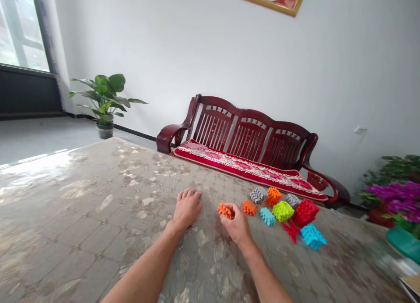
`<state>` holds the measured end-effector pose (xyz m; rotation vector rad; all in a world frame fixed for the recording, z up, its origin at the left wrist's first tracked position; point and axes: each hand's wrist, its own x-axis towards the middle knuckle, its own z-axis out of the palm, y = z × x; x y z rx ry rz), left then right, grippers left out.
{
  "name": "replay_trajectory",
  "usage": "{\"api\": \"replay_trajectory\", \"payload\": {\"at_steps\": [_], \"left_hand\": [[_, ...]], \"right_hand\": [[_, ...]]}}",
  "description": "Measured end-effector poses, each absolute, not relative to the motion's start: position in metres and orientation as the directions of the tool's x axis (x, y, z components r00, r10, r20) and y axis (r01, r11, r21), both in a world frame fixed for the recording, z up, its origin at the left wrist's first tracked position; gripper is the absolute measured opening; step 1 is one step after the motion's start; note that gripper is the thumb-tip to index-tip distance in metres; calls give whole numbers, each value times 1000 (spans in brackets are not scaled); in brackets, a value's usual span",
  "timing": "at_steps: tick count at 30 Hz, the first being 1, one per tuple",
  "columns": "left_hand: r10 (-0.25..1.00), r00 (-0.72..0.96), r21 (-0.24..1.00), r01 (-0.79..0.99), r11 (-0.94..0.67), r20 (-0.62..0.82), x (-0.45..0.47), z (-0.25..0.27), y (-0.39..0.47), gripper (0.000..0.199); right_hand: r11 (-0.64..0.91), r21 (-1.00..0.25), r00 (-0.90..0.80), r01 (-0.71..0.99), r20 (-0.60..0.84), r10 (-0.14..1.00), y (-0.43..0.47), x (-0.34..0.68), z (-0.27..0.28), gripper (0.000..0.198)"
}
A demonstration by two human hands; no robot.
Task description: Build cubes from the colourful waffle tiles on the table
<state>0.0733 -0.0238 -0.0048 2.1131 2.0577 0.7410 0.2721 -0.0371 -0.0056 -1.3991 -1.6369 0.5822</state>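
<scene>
My right hand [236,226] grips a small stack of orange gear-shaped toy pieces [225,210] between thumb and fingers, just over the table. My left hand [187,208] lies palm down on the table cover, its fingers stretched out and nothing in them. Right of my right hand sits a group of toothed pieces: an orange piece [249,207], a light blue piece [267,216], a grey stack [258,194], another orange stack [274,196], a lime stack [282,211], a red stack [306,213], loose red pieces [290,231] and a blue stack [313,236].
The table [98,215] has a patterned grey-brown cover. Behind it stands a dark red wooden bench [243,132] with a red floral cushion [249,165]. A potted plant [108,97] is at the back left; purple flowers [397,198] in a teal pot [405,241] stand right.
</scene>
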Motion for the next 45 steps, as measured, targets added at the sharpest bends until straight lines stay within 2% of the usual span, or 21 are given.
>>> {"api": "replay_trajectory", "payload": {"at_steps": [2,5,9,16,19,23,27,31,35,41,45], "left_hand": [[963,-71,473,879,-64,262,72,-4,-21,40],[960,-130,574,818,-36,246,69,-2,-18,41],[960,-171,643,765,-11,220,67,0,-16,42],[967,-144,645,764,-26,210,68,-2,-13,40],[969,-48,631,767,-121,244,69,-3,-14,41],[938,157,574,756,-315,308,72,-6,-20,53],[920,243,497,784,-373,307,74,-9,-24,52],[928,203,506,791,-343,312,74,-5,-23,40],[949,127,601,747,-283,289,73,0,-19,29],[976,-99,767,635,-90,196,68,-7,-9,27],[966,-153,817,570,-85,207,66,-11,-5,29]], "right_hand": [[268,-890,29,368,299,954,-26,261,-5,31],[275,-946,31,170,284,958,-14,248,-7,37],[265,-962,58,71,269,961,-10,239,-15,47],[284,-955,102,89,292,951,-9,246,-23,50],[264,-958,160,116,280,947,-7,248,-27,49],[231,-964,171,133,252,952,-5,249,-32,45],[228,-952,202,202,269,942,-3,250,-34,45],[255,-924,234,286,325,916,-1,251,-35,43],[253,-920,245,298,330,912,0,252,-35,45],[334,-897,211,289,399,892,-1,251,-34,48],[334,-903,197,270,391,899,-3,249,-34,52]]}}
